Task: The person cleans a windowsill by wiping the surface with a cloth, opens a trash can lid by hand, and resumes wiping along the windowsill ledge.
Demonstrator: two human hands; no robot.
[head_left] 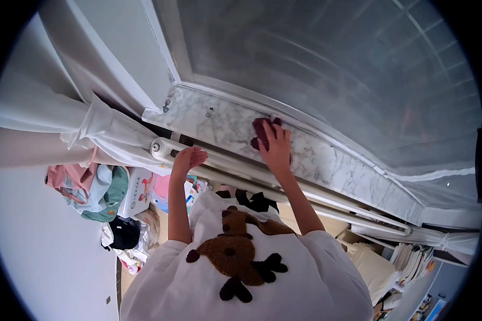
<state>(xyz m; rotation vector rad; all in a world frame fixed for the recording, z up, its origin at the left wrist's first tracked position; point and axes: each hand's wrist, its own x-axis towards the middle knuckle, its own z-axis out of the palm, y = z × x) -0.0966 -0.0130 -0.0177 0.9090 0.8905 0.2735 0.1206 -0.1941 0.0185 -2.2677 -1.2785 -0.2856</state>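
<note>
My right hand point(276, 151) is pressed on a crumpled dark-red cloth point(261, 130), its fingers spread over part of it. The cloth lies on a grey-veined white marble windowsill point(225, 120), close to the window frame. My left hand point(188, 159) is held by the white radiator pipes point(235, 163) below the sill's front edge. Its fingers are stretched out to the right and nothing is in them. I cannot tell whether it touches the pipe.
A large window pane point(316, 59) rises behind the sill. At the left hangs a tied white curtain point(110, 125), with several bags point(99, 187) below it. Stacked papers or books point(411, 262) stand at the lower right. Small dark bits point(209, 112) lie on the sill.
</note>
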